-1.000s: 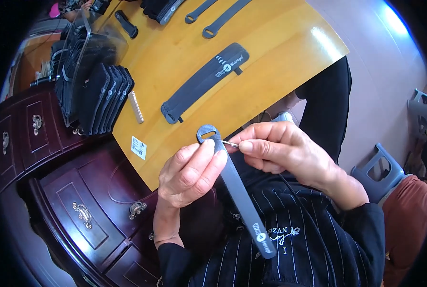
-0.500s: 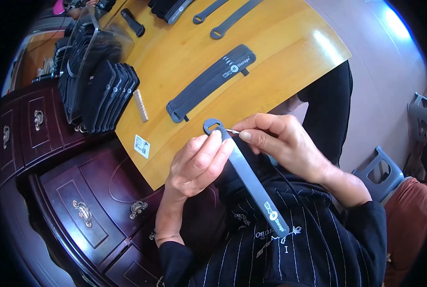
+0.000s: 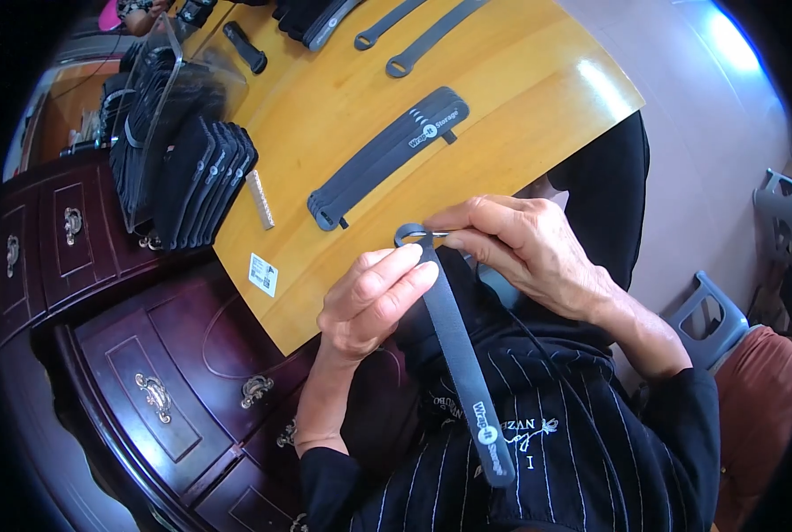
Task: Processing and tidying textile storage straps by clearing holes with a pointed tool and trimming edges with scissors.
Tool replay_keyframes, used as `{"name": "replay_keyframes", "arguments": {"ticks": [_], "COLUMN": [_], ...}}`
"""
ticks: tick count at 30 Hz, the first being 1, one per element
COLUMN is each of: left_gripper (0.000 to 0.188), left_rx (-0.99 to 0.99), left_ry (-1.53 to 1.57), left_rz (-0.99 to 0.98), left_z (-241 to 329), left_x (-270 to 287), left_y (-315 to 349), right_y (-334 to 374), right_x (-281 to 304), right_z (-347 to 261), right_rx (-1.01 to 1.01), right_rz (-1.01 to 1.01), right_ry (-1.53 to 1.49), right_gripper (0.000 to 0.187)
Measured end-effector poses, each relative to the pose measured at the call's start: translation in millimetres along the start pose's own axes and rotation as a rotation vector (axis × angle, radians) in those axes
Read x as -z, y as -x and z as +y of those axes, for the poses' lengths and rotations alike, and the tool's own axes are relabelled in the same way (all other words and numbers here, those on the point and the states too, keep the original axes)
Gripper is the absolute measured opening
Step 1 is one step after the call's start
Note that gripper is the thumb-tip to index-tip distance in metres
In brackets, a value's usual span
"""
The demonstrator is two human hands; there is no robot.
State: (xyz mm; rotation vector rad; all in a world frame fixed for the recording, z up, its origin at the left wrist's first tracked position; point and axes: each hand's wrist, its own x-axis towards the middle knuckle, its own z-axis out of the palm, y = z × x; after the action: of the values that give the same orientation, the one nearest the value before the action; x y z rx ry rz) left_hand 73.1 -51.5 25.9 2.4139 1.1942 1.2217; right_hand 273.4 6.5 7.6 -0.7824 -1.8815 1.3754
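My left hand (image 3: 371, 297) is closed on a dark grey strap (image 3: 454, 337), pinching it just below its looped, holed end. The rest of the strap hangs down over my striped black clothing, its pale printed part near the lower tip. My right hand (image 3: 529, 244) pinches a thin silver metal piece (image 3: 439, 234), which reaches to the strap's loop end. Too little of this piece shows to tell its kind. Beyond my hands a fanned stack of similar straps (image 3: 383, 160) lies on the yellow wooden table (image 3: 520, 89).
Bundles of dark straps (image 3: 205, 186) stand at the table's left beside a clear plastic panel (image 3: 170, 106). A white label (image 3: 263, 275) and a narrow strip (image 3: 260, 199) lie near that edge. Two loose straps (image 3: 436, 40) are farther back. Dark wooden drawers (image 3: 152, 390) flank the left; a grey stool (image 3: 706, 319) is at right.
The strap's loop end has turned and shifted slightly right, and its lower tip has swung left and down. My right hand has brought the metal piece against the loop end.
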Motion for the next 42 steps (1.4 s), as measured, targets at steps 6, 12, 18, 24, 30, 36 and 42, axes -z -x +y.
{"name": "replay_keyframes", "arguments": {"ticks": [6,12,18,24,30,36,42], "left_gripper": [0.006,0.012,0.030,0.023,0.013,0.008,0.016], "left_rx": [0.379,0.442,0.662,0.659,0.601,0.643,0.679], "left_ry": [0.504,0.970,0.905,0.650,0.600,0.749,1.069], "left_rz": [0.300,0.427,0.704,0.540,0.525,0.464,0.493], "left_z": [4,-9,27,33,43,39,41], "left_x": [-14,-32,-55,-56,-56,-54,-55], "left_y": [2,7,-21,-14,-13,-11,-16], "right_y": [-6,-4,5,14,12,13,-5], "right_x": [9,16,16,23,25,25,23], "right_z": [-10,-25,-36,-60,-58,-50,-39], "right_rx": [0.103,-0.037,0.065,-0.026,-0.046,0.014,0.202], "right_rz": [0.010,-0.062,0.091,0.088,0.039,0.069,0.221], "right_ry": [0.095,-0.084,0.190,0.219,0.128,0.189,0.418], "right_gripper": [0.021,0.018,0.017,0.020,0.019,0.014,0.023]}}
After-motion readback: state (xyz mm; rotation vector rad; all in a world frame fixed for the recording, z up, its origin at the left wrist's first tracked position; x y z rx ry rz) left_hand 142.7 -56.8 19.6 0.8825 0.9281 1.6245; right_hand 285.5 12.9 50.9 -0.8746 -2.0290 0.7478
